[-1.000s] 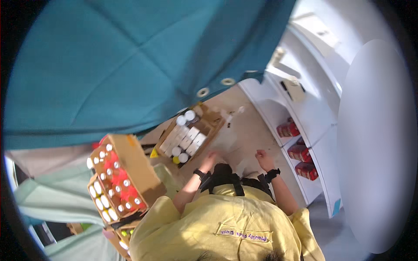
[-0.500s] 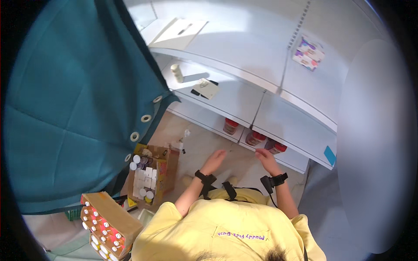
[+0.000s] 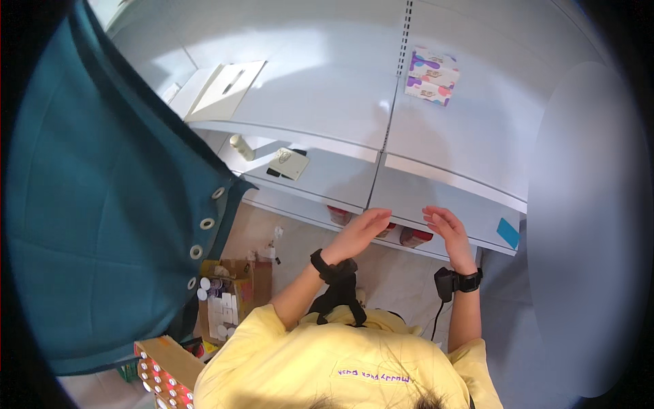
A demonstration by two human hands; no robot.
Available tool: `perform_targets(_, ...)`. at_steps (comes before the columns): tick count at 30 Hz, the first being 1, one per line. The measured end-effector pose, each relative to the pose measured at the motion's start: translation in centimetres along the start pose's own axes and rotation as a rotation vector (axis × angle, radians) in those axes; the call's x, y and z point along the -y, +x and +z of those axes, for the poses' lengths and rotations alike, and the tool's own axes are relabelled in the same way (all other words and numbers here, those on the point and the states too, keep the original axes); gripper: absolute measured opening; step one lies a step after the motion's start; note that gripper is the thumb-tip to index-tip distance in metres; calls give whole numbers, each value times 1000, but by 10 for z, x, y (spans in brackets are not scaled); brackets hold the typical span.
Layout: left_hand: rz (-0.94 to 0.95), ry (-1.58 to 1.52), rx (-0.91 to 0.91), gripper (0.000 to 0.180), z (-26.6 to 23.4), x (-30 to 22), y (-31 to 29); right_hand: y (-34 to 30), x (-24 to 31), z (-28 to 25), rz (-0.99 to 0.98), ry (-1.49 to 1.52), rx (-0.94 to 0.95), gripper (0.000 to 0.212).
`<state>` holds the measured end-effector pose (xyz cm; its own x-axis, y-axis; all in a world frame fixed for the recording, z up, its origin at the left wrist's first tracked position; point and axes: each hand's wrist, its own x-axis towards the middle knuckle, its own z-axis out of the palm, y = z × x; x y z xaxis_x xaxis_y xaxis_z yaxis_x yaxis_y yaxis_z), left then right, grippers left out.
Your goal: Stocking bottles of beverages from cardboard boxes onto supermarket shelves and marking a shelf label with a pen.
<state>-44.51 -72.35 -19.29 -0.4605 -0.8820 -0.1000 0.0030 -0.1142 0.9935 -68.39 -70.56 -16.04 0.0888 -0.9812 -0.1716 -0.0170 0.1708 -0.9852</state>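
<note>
My left hand (image 3: 360,235) and my right hand (image 3: 451,238) are raised in front of the white shelves, apart from each other. Fingers outstretched, each is open and holds nothing. Black straps circle both wrists. Below and beyond the hands, several red tubs (image 3: 414,236) stand on the lowest shelf, partly hidden by the shelf above and by my left hand. A teal card (image 3: 507,233) lies to the right of my right hand on the middle shelf. On the upper shelf is a white package (image 3: 432,76) with purple and pink patterns.
A teal curtain (image 3: 102,204) with metal eyelets hangs at the left. Beside it are a cardboard box (image 3: 253,281) of white-capped containers and a carton (image 3: 178,361) of bottles. The left shelves hold a white bottle (image 3: 241,146), a pale square pad (image 3: 289,163) and a white folder (image 3: 228,92).
Both hands have risen toward the shelf edge, with fingers stretched out more. The view has shifted, so the shelves, package and curtain appear farther left.
</note>
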Motion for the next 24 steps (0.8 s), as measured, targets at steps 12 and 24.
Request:
perform_targets(12, 160, -18, 39, 51, -35, -99, 166, 120, 75, -45, -138, -98, -161, 33)
perform_targets(24, 195, 51, 63, 75, -45, -118, 273, 242, 98, -78, -245, -2, -366, 52)
